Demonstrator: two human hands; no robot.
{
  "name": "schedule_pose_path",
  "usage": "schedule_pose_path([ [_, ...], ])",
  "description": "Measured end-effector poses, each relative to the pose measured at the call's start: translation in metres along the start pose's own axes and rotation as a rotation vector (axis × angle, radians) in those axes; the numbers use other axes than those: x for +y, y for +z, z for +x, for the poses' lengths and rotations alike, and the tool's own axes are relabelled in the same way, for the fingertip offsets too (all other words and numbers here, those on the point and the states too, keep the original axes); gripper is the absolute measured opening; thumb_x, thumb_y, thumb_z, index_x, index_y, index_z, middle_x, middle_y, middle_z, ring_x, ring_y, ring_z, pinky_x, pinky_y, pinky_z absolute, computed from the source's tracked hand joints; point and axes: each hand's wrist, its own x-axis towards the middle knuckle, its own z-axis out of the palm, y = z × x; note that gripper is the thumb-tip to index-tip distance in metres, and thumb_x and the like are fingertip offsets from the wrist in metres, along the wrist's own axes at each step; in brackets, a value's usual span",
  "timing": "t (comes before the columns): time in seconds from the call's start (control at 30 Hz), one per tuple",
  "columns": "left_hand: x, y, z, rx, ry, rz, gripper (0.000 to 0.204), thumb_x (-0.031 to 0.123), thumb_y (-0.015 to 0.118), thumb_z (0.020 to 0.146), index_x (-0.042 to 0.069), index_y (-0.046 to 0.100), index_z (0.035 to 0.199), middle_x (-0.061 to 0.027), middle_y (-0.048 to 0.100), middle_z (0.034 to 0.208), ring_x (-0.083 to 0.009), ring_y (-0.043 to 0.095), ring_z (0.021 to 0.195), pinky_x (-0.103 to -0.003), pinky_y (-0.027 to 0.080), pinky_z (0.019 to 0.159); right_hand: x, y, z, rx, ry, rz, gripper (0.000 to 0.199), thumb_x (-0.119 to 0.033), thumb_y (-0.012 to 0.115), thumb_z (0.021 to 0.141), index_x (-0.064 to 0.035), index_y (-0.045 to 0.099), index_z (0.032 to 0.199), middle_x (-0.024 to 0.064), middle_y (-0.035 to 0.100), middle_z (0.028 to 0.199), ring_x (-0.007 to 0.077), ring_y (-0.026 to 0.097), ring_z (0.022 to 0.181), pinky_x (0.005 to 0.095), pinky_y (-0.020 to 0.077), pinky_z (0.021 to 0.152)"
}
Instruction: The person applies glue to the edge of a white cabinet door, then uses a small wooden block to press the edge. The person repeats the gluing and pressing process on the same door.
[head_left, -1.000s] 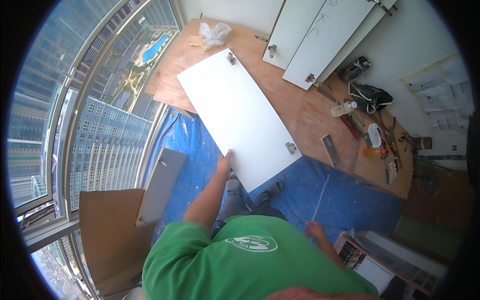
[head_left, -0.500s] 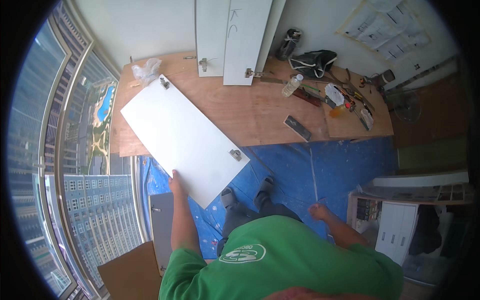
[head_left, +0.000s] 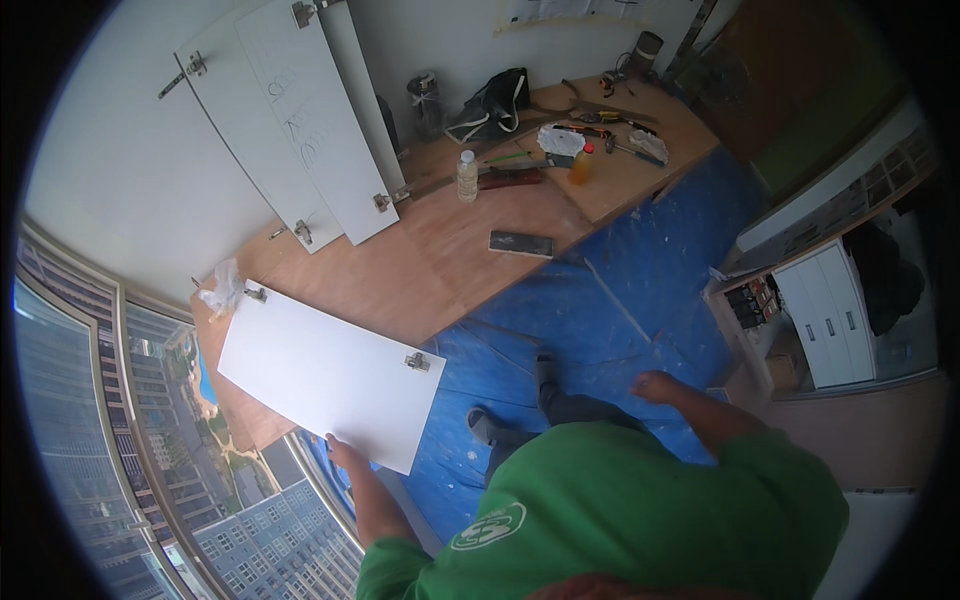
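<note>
Our left hand grips the white door panel at its 6 o'clock edge. Our right hand hangs free at 3 o'clock, apparently loosely open.

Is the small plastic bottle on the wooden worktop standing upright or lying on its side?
Upright. The plastic bottle stands on its base on the wooden worktop, with its white cap pointing up, beside the long tools.
</note>
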Motion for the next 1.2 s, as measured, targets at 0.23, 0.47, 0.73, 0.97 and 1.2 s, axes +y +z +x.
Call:
schedule_pose_path([
  [0.23,0.024,0.046,-0.148,-0.17,0.438,0.491,0.058,0.046,0.049,0.105,-0.007,0.068,0.091,-0.0181,0.069,0.077,-0.0229,0.065,0.069,-0.038,0.051,0.064,0.132,0.002,0.04,0.197,-0.129,-0.597,0.043,-0.045,0.069,0.09,-0.0016,0.075,0.092,0.0189,0.073,0.099,0.0359,0.069,0.09,0.0482,0.0544,0.082],
  [0.47,-0.036,0.151,-0.376,-1.178,0.451,0.745,0.049,0.042,0.053,0.105,-0.005,0.066,0.099,-0.0149,0.07,0.087,-0.0192,0.066,0.076,-0.033,0.053,0.071,0.174,-0.045,0.086,0.02,0.101,-0.24,0.05,-0.046,0.065,0.093,-0.0013,0.072,0.071,0.0184,0.067,0.065,0.0346,0.07,0.07,0.0496,0.0557,0.076],
  [0.73,-0.02,0.261,-0.607,-1.746,-0.359,0.75,0.054,0.038,0.048,0.107,-0.002,0.052,0.143,-0.0167,0.059,0.139,-0.0259,0.056,0.127,-0.037,0.042,0.11,0.264,-0.155,0.125,-0.167,0.216,0.32,0.034,-0.008,0.072,0.088,0.0047,0.063,0.119,0.0244,0.07,0.103,0.0313,0.072,0.07,0.0437,0.0592,0.057],
  [0.97,0.019,0.391,-0.67,-1.857,-0.097,0.481,0.039,0.029,0.052,0.107,-0.004,0.065,0.123,-0.0163,0.07,0.12,-0.0247,0.067,0.106,-0.035,0.049,0.099,0.432,-0.218,0.179,0.091,0.25,0.46,0.028,-0.019,0.069,0.093,0.0007,0.062,0.075,0.017,0.064,0.066,0.0288,0.061,0.05,0.0427,0.0503,0.043],
  [1.2,-0.02,0.513,-0.69,-1.449,0.609,0.771,0.043,0.034,0.056,0.105,-0.005,0.067,0.089,-0.0134,0.074,0.085,-0.0159,0.068,0.078,-0.031,0.053,0.075,0.397,-0.232,0.173,0.231,0.294,0.919,0.032,-0.027,0.065,0.098,0.0009,0.063,0.083,0.0162,0.062,0.073,0.0278,0.057,0.05,0.0465,0.0531,0.047],
])
